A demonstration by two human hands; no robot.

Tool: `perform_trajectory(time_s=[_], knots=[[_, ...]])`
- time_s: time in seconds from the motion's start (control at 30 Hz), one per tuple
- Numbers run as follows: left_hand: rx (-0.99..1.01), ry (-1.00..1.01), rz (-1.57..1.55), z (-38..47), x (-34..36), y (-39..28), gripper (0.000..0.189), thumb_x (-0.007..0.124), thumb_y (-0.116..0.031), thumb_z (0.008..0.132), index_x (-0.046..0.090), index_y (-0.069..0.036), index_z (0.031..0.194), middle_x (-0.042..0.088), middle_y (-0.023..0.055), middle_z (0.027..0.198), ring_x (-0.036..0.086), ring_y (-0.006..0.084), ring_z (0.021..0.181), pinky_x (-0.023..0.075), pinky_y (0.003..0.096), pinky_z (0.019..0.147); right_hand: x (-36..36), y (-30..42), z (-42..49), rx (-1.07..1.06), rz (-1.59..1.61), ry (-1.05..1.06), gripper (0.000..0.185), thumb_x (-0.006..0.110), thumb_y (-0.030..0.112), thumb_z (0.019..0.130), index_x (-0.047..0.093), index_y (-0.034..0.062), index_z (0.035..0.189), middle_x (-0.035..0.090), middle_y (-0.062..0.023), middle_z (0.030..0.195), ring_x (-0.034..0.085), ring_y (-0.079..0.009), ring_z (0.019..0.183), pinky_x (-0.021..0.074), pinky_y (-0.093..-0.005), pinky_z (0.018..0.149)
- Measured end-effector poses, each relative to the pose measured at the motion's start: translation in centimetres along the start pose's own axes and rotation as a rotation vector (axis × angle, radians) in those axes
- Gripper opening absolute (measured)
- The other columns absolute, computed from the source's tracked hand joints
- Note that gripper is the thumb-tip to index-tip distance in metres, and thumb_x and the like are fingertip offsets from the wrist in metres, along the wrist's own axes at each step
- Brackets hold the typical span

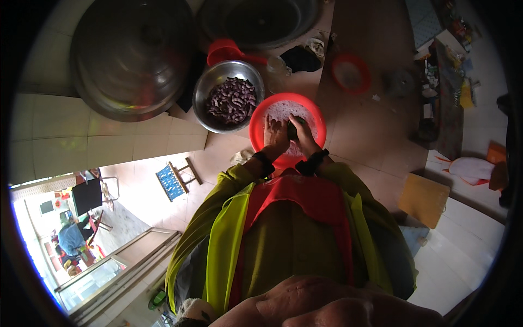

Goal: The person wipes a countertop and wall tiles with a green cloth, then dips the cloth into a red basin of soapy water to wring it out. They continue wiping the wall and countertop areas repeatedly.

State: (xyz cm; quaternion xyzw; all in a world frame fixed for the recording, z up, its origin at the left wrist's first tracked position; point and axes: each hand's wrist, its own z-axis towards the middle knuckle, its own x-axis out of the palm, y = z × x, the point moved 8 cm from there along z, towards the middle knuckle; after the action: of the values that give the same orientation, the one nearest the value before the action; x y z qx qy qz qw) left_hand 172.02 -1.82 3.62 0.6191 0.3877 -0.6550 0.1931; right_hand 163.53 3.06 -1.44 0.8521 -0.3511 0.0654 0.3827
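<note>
Both of my hands are over a red plastic basin (255, 141) of sudsy liquid. My right hand (303, 133) is closed around a dark green object (295, 127), whose kind I cannot make out. Beside it, my left hand (276, 133) has its fingers bent at the object's left side; whether it also grips the object is unclear. A steel bowl (200, 104) touches or nearly touches the basin's upper left and holds purple speckled bean-like pieces (233, 100). Behind the bowl lies a red plastic ladle (224, 51), with a clear jar (277, 67) near its handle.
A large domed metal lid (130, 61) covers the upper left, near a wide dark metal pan (261, 20). Black cloth (301, 59) lies beyond the basin. Another red basin (350, 72) stands on the tiled floor, upper right. A folding stool (173, 182) is at left, a wooden board (425, 200) at right.
</note>
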Motion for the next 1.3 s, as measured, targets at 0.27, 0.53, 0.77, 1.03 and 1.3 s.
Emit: perform_trajectory(time_s=[0.27, 0.53, 0.77, 1.03, 1.3], knots=[[0.043, 0.01, -0.074, -0.2, 1.0, -0.5, 0.052, 0.072, -0.025, 0.074, 0.055, -0.003, 0.118, 0.062, 0.0184, 0.114, 0.048, 0.0393, 0.124, 0.0167, 0.0551, 0.118, 0.7, -4.9, 2.7, 0.306, 0.605, 0.219, 0.026, 0.06, 0.041, 0.097, 0.062, 0.0177, 0.086, 0.066, 0.0026, 0.082, 0.062, -0.015, 0.075, 0.0519, -0.0389, 0.077], [0.05, -0.04, -0.169, -1.6, -0.7, -1.3, 0.091, 0.08, -0.025, 0.07, 0.033, -0.014, 0.147, 0.045, 0.0123, 0.138, 0.039, 0.0342, 0.133, 0.0149, 0.0598, 0.117, -1.9, -4.4, 5.3, -0.062, 0.541, 0.276, 0.021, 0.057, 0.028, 0.097, 0.065, 0.0109, 0.089, 0.068, -0.0014, 0.089, 0.065, -0.0144, 0.08, 0.0534, -0.03, 0.074], [-0.014, 0.072, -0.059, -2.0, 1.3, -0.7, 0.086, 0.073, -0.026, 0.077, 0.029, -0.01, 0.15, 0.045, 0.0159, 0.141, 0.039, 0.0344, 0.134, 0.0106, 0.0615, 0.118, -2.3, -4.2, 5.1, -0.075, 0.374, 0.011, 0.019, 0.058, 0.022, 0.095, 0.067, 0.0055, 0.099, 0.067, -0.0068, 0.09, 0.065, -0.0188, 0.084, 0.0529, -0.0345, 0.074], [-0.088, 0.171, -0.006, -1.4, 2.8, 0.6, 0.038, 0.064, -0.033, 0.082, 0.062, -0.008, 0.111, 0.069, 0.0147, 0.1, 0.062, 0.032, 0.11, 0.016, 0.0631, 0.114, -1.7, -1.5, 4.6, -0.567, -0.548, -0.249, 0.026, 0.063, 0.027, 0.089, 0.069, 0.0017, 0.094, 0.067, -0.011, 0.084, 0.065, -0.0225, 0.082, 0.0486, -0.0373, 0.071], [-0.054, 0.548, -0.274, -1.9, 6.5, 1.7, 0.025, 0.065, -0.034, 0.083, 0.068, -0.012, 0.094, 0.072, 0.0132, 0.087, 0.07, 0.0316, 0.081, 0.0529, 0.0412, 0.073, 2.8, 1.0, 0.5, -1.24, -1.228, -0.095, 0.019, 0.055, 0.019, 0.08, 0.052, 0.0052, 0.067, 0.056, -0.0163, 0.068, 0.06, -0.0358, 0.069, 0.0448, -0.048, 0.061]])
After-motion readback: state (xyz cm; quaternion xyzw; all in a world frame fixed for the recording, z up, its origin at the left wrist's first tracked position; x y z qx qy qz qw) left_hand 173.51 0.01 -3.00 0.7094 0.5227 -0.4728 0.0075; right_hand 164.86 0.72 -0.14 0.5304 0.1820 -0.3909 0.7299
